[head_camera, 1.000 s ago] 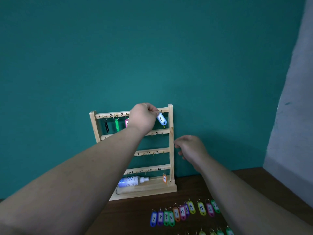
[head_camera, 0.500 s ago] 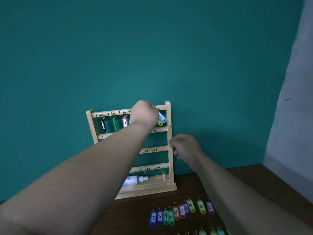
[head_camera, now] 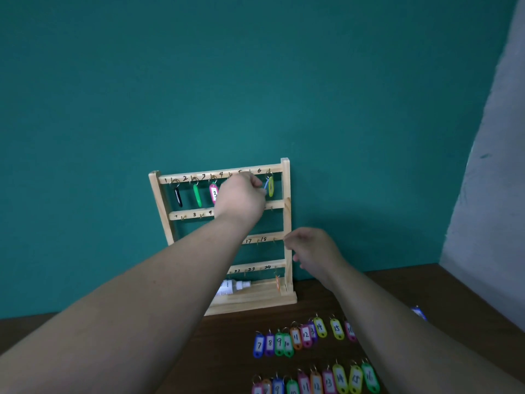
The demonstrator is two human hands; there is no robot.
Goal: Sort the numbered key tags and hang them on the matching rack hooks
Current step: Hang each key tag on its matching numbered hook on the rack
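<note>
A wooden key rack with numbered hooks stands on the table against the teal wall. On its top row hang a black tag, a green tag and a pink tag marked 3. My left hand is raised to the top row, its curled fingertips pinching a blue tag that hangs edge-on beside a yellow tag under the 6. My right hand hovers loosely curled at the rack's right post and holds nothing. Several numbered tags lie in rows on the table.
A white bottle lies on the rack's base, and an orange tag hangs from the bottom row. A second row of tags lies nearer me. A small blue object sits far right, near the grey wall.
The blue tag has gone from tilted out in my left hand to hanging edge-on beside the yellow tag. My left hand dropped slightly below the top bar. My right hand stayed by the post.
</note>
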